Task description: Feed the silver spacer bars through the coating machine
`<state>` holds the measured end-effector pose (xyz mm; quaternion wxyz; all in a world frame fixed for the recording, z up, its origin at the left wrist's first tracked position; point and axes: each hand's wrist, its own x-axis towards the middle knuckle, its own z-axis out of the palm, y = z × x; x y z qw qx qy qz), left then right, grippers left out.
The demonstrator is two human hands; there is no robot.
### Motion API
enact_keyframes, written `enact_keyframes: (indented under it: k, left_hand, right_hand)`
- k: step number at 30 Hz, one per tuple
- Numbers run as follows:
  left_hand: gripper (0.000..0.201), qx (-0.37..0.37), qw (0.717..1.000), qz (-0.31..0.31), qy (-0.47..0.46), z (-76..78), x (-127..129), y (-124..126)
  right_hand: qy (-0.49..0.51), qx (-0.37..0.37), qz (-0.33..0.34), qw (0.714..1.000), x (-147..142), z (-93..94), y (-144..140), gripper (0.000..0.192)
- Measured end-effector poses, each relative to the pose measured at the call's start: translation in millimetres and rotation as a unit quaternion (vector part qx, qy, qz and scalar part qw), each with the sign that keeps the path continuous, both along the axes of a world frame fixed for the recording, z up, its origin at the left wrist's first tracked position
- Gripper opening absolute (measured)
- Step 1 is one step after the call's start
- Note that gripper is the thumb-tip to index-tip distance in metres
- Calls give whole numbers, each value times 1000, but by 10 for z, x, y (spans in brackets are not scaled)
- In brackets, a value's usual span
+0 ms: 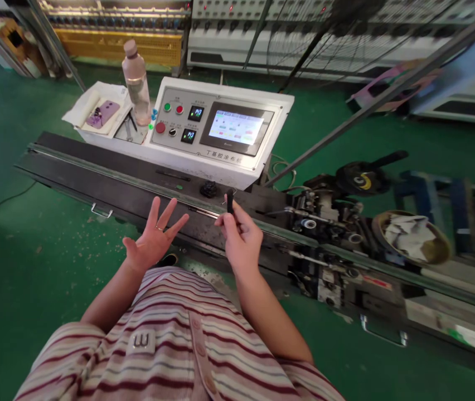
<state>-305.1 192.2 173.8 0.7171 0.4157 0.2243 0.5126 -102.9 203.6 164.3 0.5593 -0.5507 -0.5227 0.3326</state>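
My right hand [241, 236] is closed around a small black stick-like part [229, 200], held upright just above the long black machine rail [107, 178]. My left hand [153, 236] hovers palm up over the rail's near edge, fingers spread, holding nothing; a ring shows on one finger. A small black knob [209, 189] sits on the rail between the hands, just in front of the white control panel [221, 131].
The panel has a lit touchscreen [236, 127], coloured buttons and two digital readouts. A plastic bottle [136, 81] and a purple phone [102, 113] lie in a white tray at left. A mechanism [329, 223] and a bowl of white scraps [413, 236] are at right. Green floor surrounds.
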Motion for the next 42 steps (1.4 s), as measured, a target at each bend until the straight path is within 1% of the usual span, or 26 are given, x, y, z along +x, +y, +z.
enact_keyframes:
  k: [2,3,4,7,8,10,12,15,17,18,20,22,24,26,27,28,30,32,34,36,38,40,42]
  left_hand:
    - [116,1,1000,-3,14,11,-12,9]
    - [117,2,1000,-10,22,16,-19,13]
    - [116,5,999,-21,26,19,-24,15]
    - [112,16,997,-61,31,12,-24,16]
    - [112,20,997,-71,36,4,-20,17]
    - [113,40,994,-85,49,-13,-18,25]
    - [112,85,989,-95,70,-25,-35,43]
    - [105,172,970,-118,125,-21,-104,86]
    - [104,201,959,-131,153,-13,-159,117]
    - [105,205,956,-136,158,-9,-182,131]
    - [105,205,957,-139,151,-1,-208,153]
    - [104,200,958,-146,145,20,-208,164]
    - [109,196,956,-163,145,60,-188,158]
    - [119,199,955,-167,141,115,-166,141]
    - [125,199,956,-162,141,145,-160,133]
    - [130,196,957,-156,145,173,-161,131]
    - [138,181,956,-162,166,219,-185,150]
    - [146,168,949,-192,186,240,-234,203]
    - [154,175,940,-217,199,232,-286,271]
    - [158,191,932,-224,210,206,-318,328]
    - [157,212,928,-218,214,184,-325,356]
    - [151,232,933,-188,201,185,-312,350]
    - [146,241,940,-152,190,214,-293,328]
  right_hand:
    - [-37,1,22,999,1,27,-9,70]
    - [-66,3,38,997,-14,50,-27,71]
    - [-96,6,52,994,-37,76,-50,67]
    - [-179,50,85,979,-127,165,-112,42]
    - [-204,74,96,971,-156,192,-124,38]
    - [-258,120,110,952,-205,230,-132,38]
    - [-318,161,98,929,-241,243,-136,40]
    - [-401,213,37,890,-284,224,-157,44]
    - [-433,220,17,874,-305,201,-174,46]
    - [-438,215,17,873,-311,189,-176,45]
    - [-427,188,36,884,-310,173,-163,43]
    - [-373,155,79,911,-291,171,-134,40]
    - [-274,126,94,949,-259,188,-117,40]
    - [-149,113,69,980,-228,221,-137,41]
    - [-93,104,61,988,-217,243,-163,39]
    - [-50,95,69,992,-211,268,-199,35]
    - [-13,79,135,988,-216,327,-287,23]
    - [-36,84,207,974,-242,399,-373,15]
    - [-81,122,252,957,-287,474,-434,14]
    - [-111,163,278,940,-346,530,-465,16]
    - [-121,190,298,928,-415,547,-477,16]
    - [-120,215,309,919,-488,522,-481,17]
    - [-129,257,315,905,-552,475,-484,17]
